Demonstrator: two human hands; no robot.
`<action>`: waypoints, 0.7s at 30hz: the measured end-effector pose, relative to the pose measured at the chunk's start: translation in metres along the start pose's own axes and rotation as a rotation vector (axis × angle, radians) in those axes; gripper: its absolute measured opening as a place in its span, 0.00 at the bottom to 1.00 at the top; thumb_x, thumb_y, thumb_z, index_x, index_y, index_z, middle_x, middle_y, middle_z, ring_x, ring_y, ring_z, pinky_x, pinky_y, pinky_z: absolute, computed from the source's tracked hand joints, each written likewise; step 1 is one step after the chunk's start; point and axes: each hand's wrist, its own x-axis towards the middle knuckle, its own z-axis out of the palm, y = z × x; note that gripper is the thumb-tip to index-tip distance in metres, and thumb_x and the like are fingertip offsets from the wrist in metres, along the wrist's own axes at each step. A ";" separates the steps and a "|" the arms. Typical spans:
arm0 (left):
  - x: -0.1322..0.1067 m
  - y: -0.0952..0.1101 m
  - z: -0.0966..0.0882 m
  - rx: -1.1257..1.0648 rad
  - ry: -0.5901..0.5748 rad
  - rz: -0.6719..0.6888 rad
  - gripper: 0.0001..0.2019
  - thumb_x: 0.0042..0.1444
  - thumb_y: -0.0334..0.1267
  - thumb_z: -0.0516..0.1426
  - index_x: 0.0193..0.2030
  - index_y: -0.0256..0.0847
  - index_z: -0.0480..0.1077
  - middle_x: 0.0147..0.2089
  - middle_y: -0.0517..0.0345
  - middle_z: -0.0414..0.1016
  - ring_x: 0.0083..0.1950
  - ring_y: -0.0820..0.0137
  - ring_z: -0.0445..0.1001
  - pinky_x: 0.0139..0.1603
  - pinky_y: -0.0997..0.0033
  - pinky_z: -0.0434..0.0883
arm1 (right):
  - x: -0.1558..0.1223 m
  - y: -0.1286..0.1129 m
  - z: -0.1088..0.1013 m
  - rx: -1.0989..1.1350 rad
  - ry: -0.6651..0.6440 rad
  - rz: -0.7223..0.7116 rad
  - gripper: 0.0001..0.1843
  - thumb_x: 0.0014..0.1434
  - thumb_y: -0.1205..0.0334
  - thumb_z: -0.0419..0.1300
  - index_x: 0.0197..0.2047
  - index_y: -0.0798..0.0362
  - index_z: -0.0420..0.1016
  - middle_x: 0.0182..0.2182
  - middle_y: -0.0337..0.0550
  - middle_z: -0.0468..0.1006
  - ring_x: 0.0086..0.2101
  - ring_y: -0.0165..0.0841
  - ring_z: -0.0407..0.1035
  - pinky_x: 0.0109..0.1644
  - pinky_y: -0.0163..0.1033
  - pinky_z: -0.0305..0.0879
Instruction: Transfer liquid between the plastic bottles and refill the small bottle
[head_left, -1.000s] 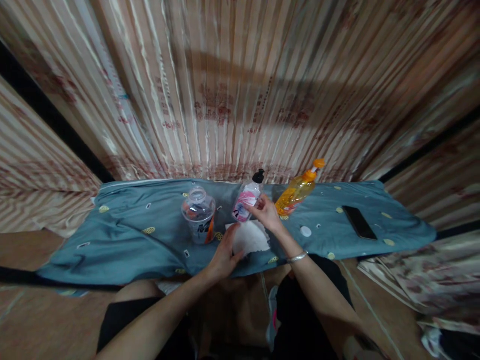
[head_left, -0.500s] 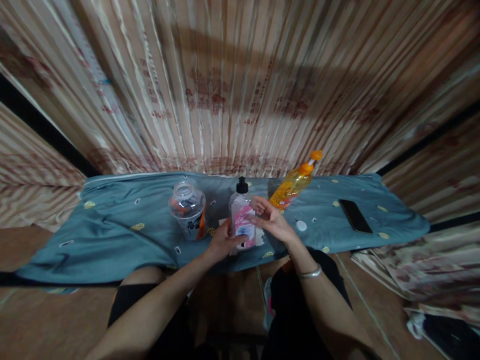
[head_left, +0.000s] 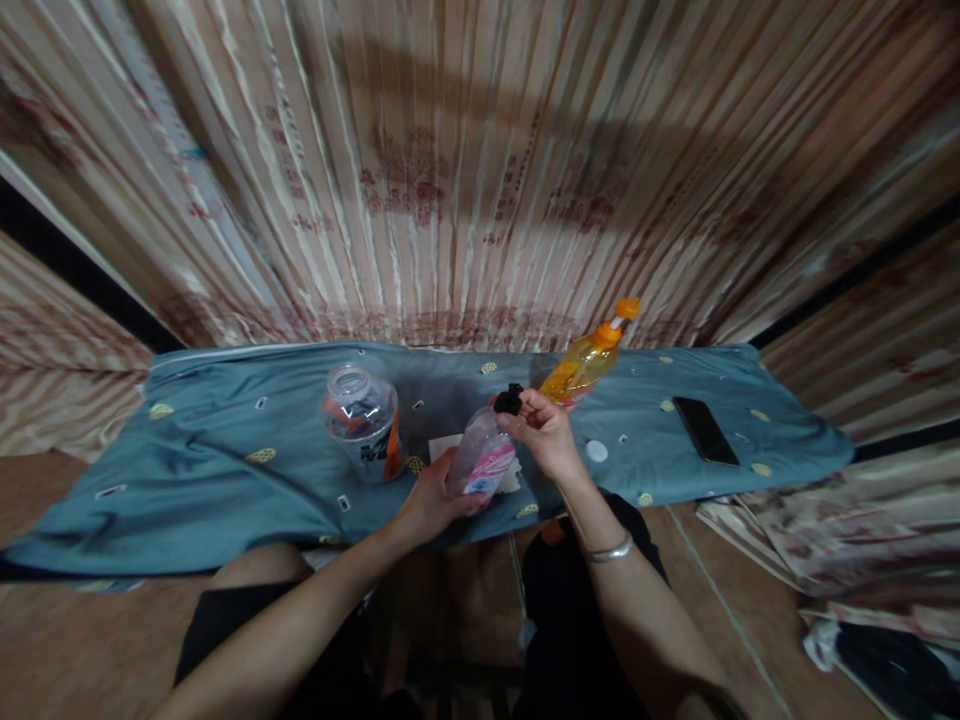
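Observation:
A clear bottle (head_left: 484,462) with a pink label and a black cap (head_left: 509,400) leans to the right over the blue cloth. Wrapped round its lower body is my left hand (head_left: 435,492). My right hand (head_left: 546,428) is closed on the black cap, fingertips and thumb pinching its side. Behind that hand stands a tilted-looking bottle of yellow liquid (head_left: 581,367) with an orange pump top. Left of the held bottle is a clear plastic jar (head_left: 365,425) with an orange and black label, its mouth uncovered. A piece of white paper (head_left: 444,446) lies partly hidden beneath the held bottle.
The blue patterned cloth (head_left: 247,400) covers a narrow table. A black phone (head_left: 705,431) lies on its right part, and a round white disc (head_left: 596,451) lies nearer the middle. Striped curtains (head_left: 450,200) hang close behind. My knees are under the front edge.
The clear bottle has gone from upright to tilted rightward. My right hand has moved from beside the bottle's body up to its black cap. The camera view has shifted slightly.

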 end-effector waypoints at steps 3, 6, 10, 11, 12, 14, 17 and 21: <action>-0.002 -0.005 -0.001 -0.014 -0.023 -0.051 0.34 0.43 0.48 0.73 0.57 0.40 0.73 0.52 0.48 0.84 0.54 0.50 0.81 0.58 0.53 0.75 | -0.001 0.000 0.000 -0.012 0.007 0.025 0.22 0.43 0.43 0.82 0.33 0.46 0.83 0.32 0.38 0.85 0.33 0.36 0.76 0.39 0.40 0.75; -0.002 -0.011 -0.002 -0.065 -0.049 -0.093 0.36 0.40 0.48 0.74 0.56 0.39 0.73 0.49 0.49 0.84 0.51 0.51 0.81 0.55 0.54 0.76 | 0.001 0.002 -0.001 0.011 0.017 0.054 0.22 0.42 0.42 0.82 0.33 0.45 0.85 0.34 0.39 0.87 0.34 0.37 0.77 0.40 0.40 0.76; 0.000 -0.016 -0.005 -0.091 -0.055 -0.098 0.35 0.38 0.46 0.75 0.54 0.38 0.75 0.47 0.50 0.84 0.49 0.52 0.81 0.53 0.54 0.77 | 0.003 0.006 -0.002 0.039 0.027 0.078 0.22 0.42 0.41 0.82 0.33 0.46 0.84 0.37 0.41 0.89 0.36 0.38 0.79 0.41 0.41 0.77; 0.000 -0.016 -0.006 -0.090 -0.058 -0.097 0.35 0.38 0.46 0.76 0.53 0.37 0.75 0.46 0.50 0.84 0.49 0.52 0.81 0.52 0.54 0.77 | 0.004 0.007 -0.002 0.040 0.024 0.082 0.22 0.42 0.41 0.82 0.33 0.46 0.84 0.37 0.41 0.89 0.37 0.38 0.79 0.42 0.42 0.78; 0.000 -0.016 -0.006 -0.091 -0.062 -0.094 0.35 0.38 0.46 0.76 0.53 0.37 0.76 0.46 0.50 0.84 0.49 0.52 0.81 0.52 0.55 0.77 | 0.004 0.007 -0.001 0.042 0.020 0.086 0.22 0.42 0.41 0.82 0.33 0.46 0.84 0.38 0.41 0.89 0.37 0.39 0.80 0.42 0.42 0.78; 0.000 -0.016 -0.007 -0.102 -0.076 -0.086 0.34 0.38 0.47 0.76 0.53 0.36 0.77 0.45 0.51 0.84 0.48 0.53 0.80 0.51 0.56 0.76 | 0.004 0.009 -0.001 0.048 0.012 0.095 0.22 0.43 0.42 0.82 0.34 0.46 0.85 0.38 0.41 0.89 0.38 0.39 0.80 0.43 0.42 0.78; -0.002 -0.014 -0.007 -0.165 -0.096 -0.089 0.33 0.36 0.47 0.76 0.49 0.37 0.77 0.42 0.54 0.84 0.44 0.58 0.79 0.49 0.59 0.75 | 0.004 0.011 0.000 0.075 0.019 0.116 0.22 0.42 0.43 0.82 0.34 0.47 0.86 0.37 0.41 0.89 0.35 0.37 0.80 0.42 0.41 0.77; -0.007 -0.007 -0.004 -0.330 -0.172 -0.121 0.27 0.35 0.45 0.78 0.40 0.39 0.76 0.36 0.59 0.82 0.38 0.65 0.76 0.46 0.64 0.73 | 0.002 0.008 0.001 0.108 0.007 0.164 0.24 0.42 0.41 0.82 0.36 0.47 0.87 0.36 0.43 0.90 0.32 0.38 0.80 0.39 0.41 0.77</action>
